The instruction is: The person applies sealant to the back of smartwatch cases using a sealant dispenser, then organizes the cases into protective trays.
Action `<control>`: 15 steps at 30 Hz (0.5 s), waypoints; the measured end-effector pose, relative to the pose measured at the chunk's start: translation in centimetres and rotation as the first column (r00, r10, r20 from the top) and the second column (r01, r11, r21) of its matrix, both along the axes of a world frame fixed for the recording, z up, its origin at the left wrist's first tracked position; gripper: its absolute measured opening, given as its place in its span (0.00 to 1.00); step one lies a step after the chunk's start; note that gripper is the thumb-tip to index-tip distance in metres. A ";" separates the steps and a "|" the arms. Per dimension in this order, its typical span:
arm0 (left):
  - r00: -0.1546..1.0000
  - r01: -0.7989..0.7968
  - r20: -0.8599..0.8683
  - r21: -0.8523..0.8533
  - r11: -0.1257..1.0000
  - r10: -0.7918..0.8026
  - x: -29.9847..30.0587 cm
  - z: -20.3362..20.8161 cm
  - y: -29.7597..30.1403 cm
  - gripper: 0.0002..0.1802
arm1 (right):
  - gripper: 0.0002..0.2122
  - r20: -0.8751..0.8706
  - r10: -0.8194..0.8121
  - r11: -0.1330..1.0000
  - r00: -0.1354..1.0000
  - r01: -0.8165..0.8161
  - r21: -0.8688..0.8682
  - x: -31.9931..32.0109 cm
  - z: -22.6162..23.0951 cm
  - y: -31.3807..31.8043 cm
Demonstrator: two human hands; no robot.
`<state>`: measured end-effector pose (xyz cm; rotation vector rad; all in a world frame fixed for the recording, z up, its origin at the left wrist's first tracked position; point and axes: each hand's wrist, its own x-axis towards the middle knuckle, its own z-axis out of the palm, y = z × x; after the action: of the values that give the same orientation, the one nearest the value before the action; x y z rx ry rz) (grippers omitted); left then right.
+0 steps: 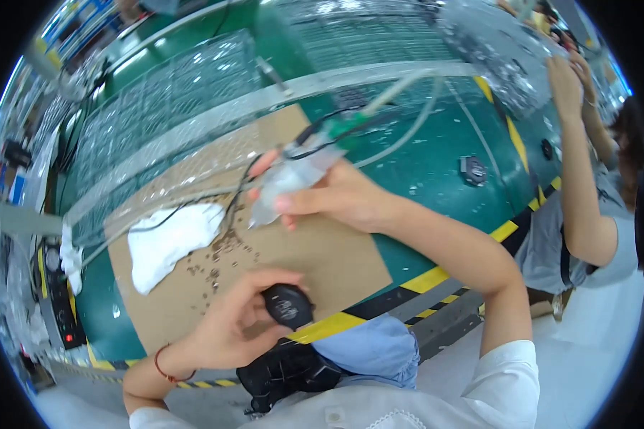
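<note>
My left hand (pixel 240 318) is closed around the edge of a black round part (pixel 288 306) with pale markings on its face. It hovers over the near edge of a brown cardboard sheet (pixel 343 264). Above the middle of the cardboard, my right hand (pixel 336 196) grips a whitish, translucent wrapped tool (pixel 283 187); its lower end tapers toward the board. Black cords run beside this tool, and its exact kind is hidden by the wrapping. Small brownish metal pieces (pixel 229 243) lie scattered on the cardboard between the hands and a crumpled white cloth (pixel 172 243).
A green table (pixel 415 171) edged with yellow-black tape carries a dark round part (pixel 473 170) at right. Clear bubble wrap (pixel 172 93) covers the far side behind a pale rail. A power strip (pixel 59 293) stands left. Another person's arm (pixel 579 164) is at right.
</note>
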<state>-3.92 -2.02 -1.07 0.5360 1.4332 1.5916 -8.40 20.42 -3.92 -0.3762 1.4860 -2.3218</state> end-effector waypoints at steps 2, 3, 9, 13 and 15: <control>0.944 0.070 -0.322 -0.025 0.997 -0.074 -1.3 0.3 0.2 0.29 | 0.20 0.020 0.039 0.999 0.999 -0.039 0.006 0.0 0.2 0.0; 0.768 0.177 -0.612 -0.076 0.981 -0.186 -1.7 0.2 0.2 0.26 | 0.20 0.005 0.011 0.999 1.000 -0.011 0.032 0.0 0.0 0.1; 0.704 0.094 -0.694 -0.120 0.988 -0.151 -1.7 -1.0 -1.0 0.25 | 0.20 -0.002 -0.054 0.998 0.999 0.054 0.038 -0.1 -0.2 -0.5; 0.659 0.011 -0.748 -0.096 0.995 -0.079 -1.5 -1.6 -1.3 0.24 | 0.20 -0.032 -0.051 0.996 0.998 0.053 0.066 0.2 0.3 -1.2; 0.523 -0.037 -0.852 -0.061 0.997 -0.033 -1.5 -1.8 -1.3 0.24 | 0.20 -0.042 -0.054 0.996 0.998 0.057 0.066 0.3 0.1 -1.5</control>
<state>-5.46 -3.28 -2.82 1.4252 2.1925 1.2745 -8.12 18.89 -3.79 -0.3695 1.6089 -2.3123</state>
